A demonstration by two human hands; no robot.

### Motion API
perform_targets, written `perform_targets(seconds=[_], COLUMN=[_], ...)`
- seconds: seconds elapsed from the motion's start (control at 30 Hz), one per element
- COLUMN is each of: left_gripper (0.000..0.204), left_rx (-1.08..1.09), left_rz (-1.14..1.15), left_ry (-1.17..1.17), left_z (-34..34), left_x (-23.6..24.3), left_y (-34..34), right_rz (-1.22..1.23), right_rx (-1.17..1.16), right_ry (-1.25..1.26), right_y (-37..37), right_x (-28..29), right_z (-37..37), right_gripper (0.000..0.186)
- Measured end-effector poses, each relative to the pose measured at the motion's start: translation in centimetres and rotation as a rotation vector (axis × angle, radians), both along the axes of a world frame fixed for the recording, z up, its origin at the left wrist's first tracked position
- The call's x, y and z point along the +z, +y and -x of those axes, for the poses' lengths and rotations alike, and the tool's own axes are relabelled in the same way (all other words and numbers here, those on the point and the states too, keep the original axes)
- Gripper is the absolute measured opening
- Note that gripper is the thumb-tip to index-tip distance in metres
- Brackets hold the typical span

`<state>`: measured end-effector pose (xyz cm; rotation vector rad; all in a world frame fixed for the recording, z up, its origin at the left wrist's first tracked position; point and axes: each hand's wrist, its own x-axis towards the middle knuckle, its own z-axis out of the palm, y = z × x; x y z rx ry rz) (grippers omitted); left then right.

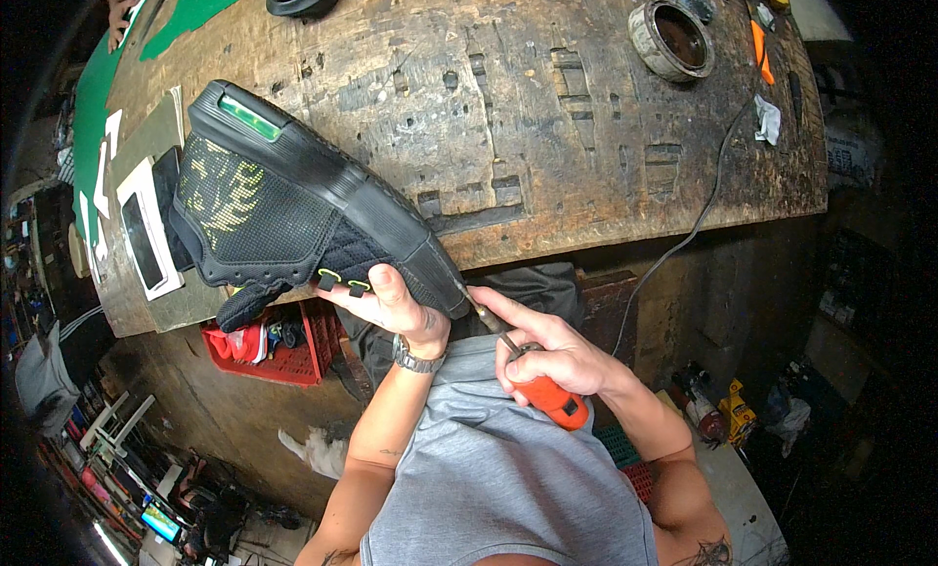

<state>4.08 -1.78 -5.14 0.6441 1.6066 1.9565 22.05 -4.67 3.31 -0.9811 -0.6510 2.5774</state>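
At the far upper left, another person's hand (121,21) rests by a green sheet (95,97) on the worn wooden table (376,87). Nearer lies a white-framed, dark-faced flat object (149,232). Beside it is the black high-top sneaker (278,219), on its side, its sole turned away from the wearer and its toe overhanging the table's near edge. Its long axis runs slantwise from the heel at upper left to the toe at lower right.

The left hand (403,314), with a metal watch (418,357) at the wrist, is clasped on the lace side near the toe, its fingertips partly hidden. To its right, the orange-handled tool (553,400) points up and left at the toe's sole edge; touching or just short of it, I cannot tell. The right hand (559,359) has its fingers closed around the handle, the index finger stretched toward the toe. So the toe lies up and left of those fingers, between both hands, while the heel is well apart.

Farther right, a dark cable (705,217) crosses the table edge below a round, open tin (642,41).
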Motion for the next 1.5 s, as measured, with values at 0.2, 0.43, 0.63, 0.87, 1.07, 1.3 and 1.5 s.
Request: perform_targets(seconds=[0.2, 0.43, 0.63, 0.87, 1.07, 1.3, 1.5], left_gripper=[0.075, 0.073, 0.071, 0.072, 0.088, 0.089, 0.075], left_rx=[-0.004, -0.005, -0.036, 0.015, 0.012, -0.015, -0.019], left_rz=[-0.008, -0.002, -0.017, 0.020, 0.015, 0.005, -0.002], left_ry=[-0.013, -0.004, -0.053, -0.075, -0.048, -0.050, -0.050], left_z=[-0.1, -0.2, -0.2, 0.1, -0.2, 0.0, -0.2], left_x=[0.1, 0.6, 0.8, 0.7, 0.6, 0.8, 1.1], left_y=[0.1, 0.3, 0.4, 0.4, 0.3, 0.5, 0.6], right_rz=[-0.007, 0.004, 0.010, 0.048, 0.025, -0.023, -0.061], right_rx=[0.001, 0.008, -0.013, -0.027, -0.022, -0.022, -0.022], right_ry=[-0.012, -0.023, 0.029, 0.034, 0.009, -0.014, -0.053], right_y=[0.1, -0.1, -0.5, -0.3, -0.1, 0.0, -0.1], right_x=[0.1, 0.1, -0.2, -0.3, 0.0, 0.1, 0.0], right_z=[0.2, 0.3, 0.4, 0.4, 0.5, 0.7, 0.9], right_gripper=[0.096, 0.096, 0.096, 0.096, 0.096, 0.096, 0.097])
